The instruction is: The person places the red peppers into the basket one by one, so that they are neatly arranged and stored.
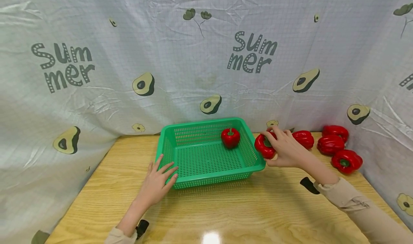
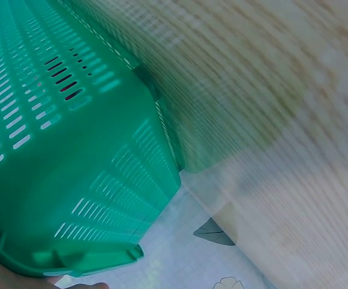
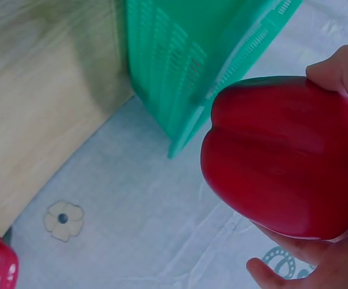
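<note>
A green slotted plastic basket (image 1: 213, 176) stands on the wooden table, with one red bell pepper (image 1: 230, 140) inside near its back right corner, stem up. My left hand (image 1: 154, 185) rests at the basket's front left corner, fingers spread over the rim. In the left wrist view only a bit of that hand shows at the lower left, by the rim. My right hand (image 1: 284, 149) grips another red bell pepper (image 3: 282, 156) between thumb and fingers, just outside the basket's right rim. In the right wrist view this pepper appears raised off the table.
Several more red bell peppers (image 1: 331, 144) lie at the table's back right, one (image 1: 304, 139) of them behind my right hand. A patterned white cloth (image 1: 180, 75) hangs behind the table (image 1: 206, 211) and along its sides.
</note>
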Motion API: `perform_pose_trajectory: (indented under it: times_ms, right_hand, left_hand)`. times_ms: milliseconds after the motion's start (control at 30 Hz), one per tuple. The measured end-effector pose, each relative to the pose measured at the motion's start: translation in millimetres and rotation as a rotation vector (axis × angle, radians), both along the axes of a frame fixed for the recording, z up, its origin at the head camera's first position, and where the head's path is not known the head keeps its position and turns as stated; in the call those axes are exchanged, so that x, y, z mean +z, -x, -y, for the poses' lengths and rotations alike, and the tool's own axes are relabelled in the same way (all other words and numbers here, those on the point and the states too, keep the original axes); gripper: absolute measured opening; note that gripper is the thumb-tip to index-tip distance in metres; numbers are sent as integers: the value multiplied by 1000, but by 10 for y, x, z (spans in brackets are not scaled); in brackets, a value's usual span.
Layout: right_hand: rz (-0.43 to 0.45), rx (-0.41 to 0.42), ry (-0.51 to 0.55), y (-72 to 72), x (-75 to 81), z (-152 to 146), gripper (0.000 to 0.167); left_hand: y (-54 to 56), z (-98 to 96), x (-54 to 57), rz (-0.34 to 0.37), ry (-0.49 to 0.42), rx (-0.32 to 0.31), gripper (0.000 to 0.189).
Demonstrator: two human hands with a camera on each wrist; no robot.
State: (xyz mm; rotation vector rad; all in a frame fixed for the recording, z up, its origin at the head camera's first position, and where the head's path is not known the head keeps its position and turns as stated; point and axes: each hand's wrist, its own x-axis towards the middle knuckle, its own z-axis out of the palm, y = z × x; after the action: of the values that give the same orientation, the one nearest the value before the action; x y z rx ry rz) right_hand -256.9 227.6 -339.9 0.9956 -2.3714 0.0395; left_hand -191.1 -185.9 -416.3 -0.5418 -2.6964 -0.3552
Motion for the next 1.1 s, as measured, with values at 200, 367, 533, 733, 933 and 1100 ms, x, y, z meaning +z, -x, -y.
perform_pose_trajectory:
  times_ms: [200,367,533,733,933,1100]
  right_hand:
    - [-31,32,-13,115,45,111,74]
    - [-49,46,-50,234,46,194,71]
    - [2,46,-93,323,11,268,71]
    - [46,91,-132,403,-46,351,70]
    - [89,126,-208,500,-124,443,66]
    - [104,134,-264,576,-224,508,65]
  left_hand:
    - [1,0,4,-2,5,1,35]
    - [3,1,12,-7,5,0,35]
    - [-1,-1,10,-16,15,-1,35]
    - [-7,-4,-2,-23,21,-3,35]
    - [-8,-2,-5,-41,15,-7,34]
    - [-10,1,2,-32,25,-2,34]
